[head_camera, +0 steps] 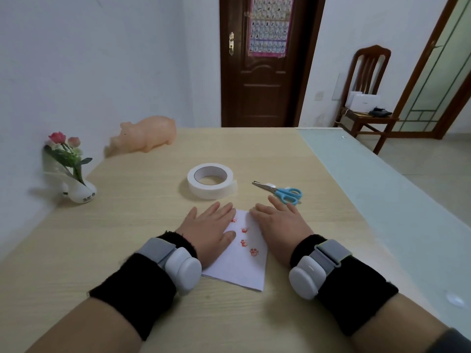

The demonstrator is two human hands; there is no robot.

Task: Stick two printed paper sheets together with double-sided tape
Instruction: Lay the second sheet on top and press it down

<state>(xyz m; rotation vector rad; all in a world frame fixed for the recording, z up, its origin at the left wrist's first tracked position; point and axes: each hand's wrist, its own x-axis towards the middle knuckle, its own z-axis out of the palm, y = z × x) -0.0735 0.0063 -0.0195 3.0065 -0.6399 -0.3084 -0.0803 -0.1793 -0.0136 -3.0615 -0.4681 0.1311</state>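
Note:
White paper sheets (242, 261) printed with small red paw marks lie stacked on the wooden table (142, 225), a second edge showing under the top sheet at the near corner. My left hand (211, 230) lies flat on the left part of the paper, fingers straight. My right hand (280, 222) lies flat on its right edge, fingers straight too. A roll of white double-sided tape (211, 180) sits flat just beyond my hands. Blue-handled scissors (281, 192) lie to the right of the roll, near my right fingertips, with a small white piece by their blades.
A peach-coloured pig figure (150, 136) stands at the table's far left. A white vase with pink flowers (74, 171) sits at the left edge by the wall. A pale green strip (382, 189) runs along the table's right side. A wooden chair (367, 98) stands beyond.

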